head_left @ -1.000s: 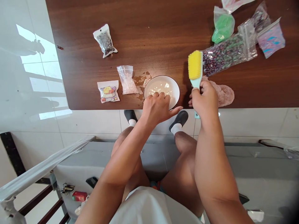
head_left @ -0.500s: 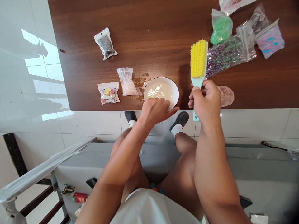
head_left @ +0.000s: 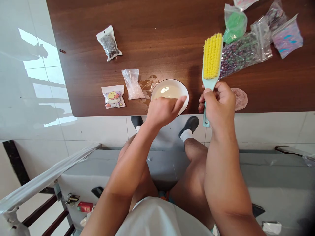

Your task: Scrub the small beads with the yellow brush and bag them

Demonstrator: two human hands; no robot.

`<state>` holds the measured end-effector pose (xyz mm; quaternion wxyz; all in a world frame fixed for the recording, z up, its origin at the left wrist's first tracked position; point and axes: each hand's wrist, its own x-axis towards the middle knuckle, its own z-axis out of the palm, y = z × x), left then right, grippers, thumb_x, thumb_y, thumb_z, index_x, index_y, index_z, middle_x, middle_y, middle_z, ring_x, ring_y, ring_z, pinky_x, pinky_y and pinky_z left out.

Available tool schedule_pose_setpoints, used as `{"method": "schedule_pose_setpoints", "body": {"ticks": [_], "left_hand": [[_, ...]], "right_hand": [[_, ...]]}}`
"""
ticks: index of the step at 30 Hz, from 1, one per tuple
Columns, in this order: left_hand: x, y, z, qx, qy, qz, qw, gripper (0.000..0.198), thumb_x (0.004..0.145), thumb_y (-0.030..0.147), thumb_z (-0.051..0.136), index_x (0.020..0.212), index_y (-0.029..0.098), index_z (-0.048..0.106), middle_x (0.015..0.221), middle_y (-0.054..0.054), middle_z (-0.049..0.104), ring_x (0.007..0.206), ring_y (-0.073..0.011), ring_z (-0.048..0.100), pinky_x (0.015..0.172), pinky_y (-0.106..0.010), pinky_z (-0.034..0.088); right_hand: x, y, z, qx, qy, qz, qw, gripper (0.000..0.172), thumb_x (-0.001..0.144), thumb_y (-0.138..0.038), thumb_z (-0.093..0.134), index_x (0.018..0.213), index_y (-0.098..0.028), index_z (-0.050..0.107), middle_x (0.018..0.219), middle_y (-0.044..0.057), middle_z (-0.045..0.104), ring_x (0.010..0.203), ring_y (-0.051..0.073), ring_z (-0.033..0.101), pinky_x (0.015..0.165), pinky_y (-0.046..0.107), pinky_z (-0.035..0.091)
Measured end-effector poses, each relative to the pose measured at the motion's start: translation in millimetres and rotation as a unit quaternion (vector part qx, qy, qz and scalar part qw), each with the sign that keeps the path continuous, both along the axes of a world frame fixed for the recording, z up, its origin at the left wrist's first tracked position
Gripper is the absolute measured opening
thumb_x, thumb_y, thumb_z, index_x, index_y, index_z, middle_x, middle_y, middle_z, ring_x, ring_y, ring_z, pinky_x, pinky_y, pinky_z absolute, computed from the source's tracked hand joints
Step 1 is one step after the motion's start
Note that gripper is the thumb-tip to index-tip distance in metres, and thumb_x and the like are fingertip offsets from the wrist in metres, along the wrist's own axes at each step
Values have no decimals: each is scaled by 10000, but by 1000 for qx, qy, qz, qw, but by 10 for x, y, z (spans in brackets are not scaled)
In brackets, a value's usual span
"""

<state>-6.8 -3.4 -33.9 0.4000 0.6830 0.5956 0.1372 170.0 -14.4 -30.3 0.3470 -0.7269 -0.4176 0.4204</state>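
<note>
The fingers of the right hand (head_left: 219, 106) were closed around the mint handle of a yellow-bristled scrub brush (head_left: 213, 55). The left hand (head_left: 163, 111) held nothing, its fingers together above a white bowl (head_left: 172, 80) of milky liquid on the wooden table (head_left: 147, 36).

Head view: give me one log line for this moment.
left hand: above bowl, open | right hand: gripping brush, bristles up | bowl: pale liquid inside

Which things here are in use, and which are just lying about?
In use:
- right hand gripping the yellow-bristled brush
- left hand over the white bowl

Lying about:
- large bead bag
- small bead bag
- green bag
- pink crystal bag
- printed packet
- pink fluffy pad
</note>
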Motion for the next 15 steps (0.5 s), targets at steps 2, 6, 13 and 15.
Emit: {"method": "schedule_pose_setpoints", "body": {"ticks": [2, 6, 13, 15], "left_hand": [[-25, 53, 55, -43, -170, 136, 975, 701, 1003, 739, 276, 523, 228, 289, 513, -1, 336, 494, -125, 354, 529, -320, 237], [-88, 163, 120, -102, -354, 268, 890, 630, 1032, 692, 89, 617, 240, 232, 542, 34, 239, 445, -97, 223, 441, -287, 262], [-102, 186, -25, -71, -227, 199, 951, 597, 1103, 505, 105, 1010, 210, 616, 998, -84, 696, 1030, -162, 695, 732, -267, 547], [-86, 191, -62, -37, -212, 172, 961, 583, 1114, 429, 100, 1165, 195, 631, 1155, -104, 706, 1209, -207, 674, 794, -294, 560]], "right_hand": [[-2, -5, -4, 5, 4, -2, 1000, 46, 938, -309, 533, 897, -288, 542, 752, 13, 622, 528, 159, 524, 495, 332, 436], [-35, -22, -14, 2, 4, -9, 1000, 194, 966, -343, 491, 1143, -311, 567, 864, 40, 692, 552, 169, 535, 515, 338, 448], [-221, -144, 223, 24, 17, 15, 999, 609, 978, -458, 510, 1570, -367, 397, 1049, 80, 745, 576, 208, 606, 436, 342, 386], [-271, -222, 317, 46, 31, 36, 998, 636, 981, -490, 527, 1592, -362, 403, 975, 73, 744, 612, 224, 634, 450, 347, 412]]}}
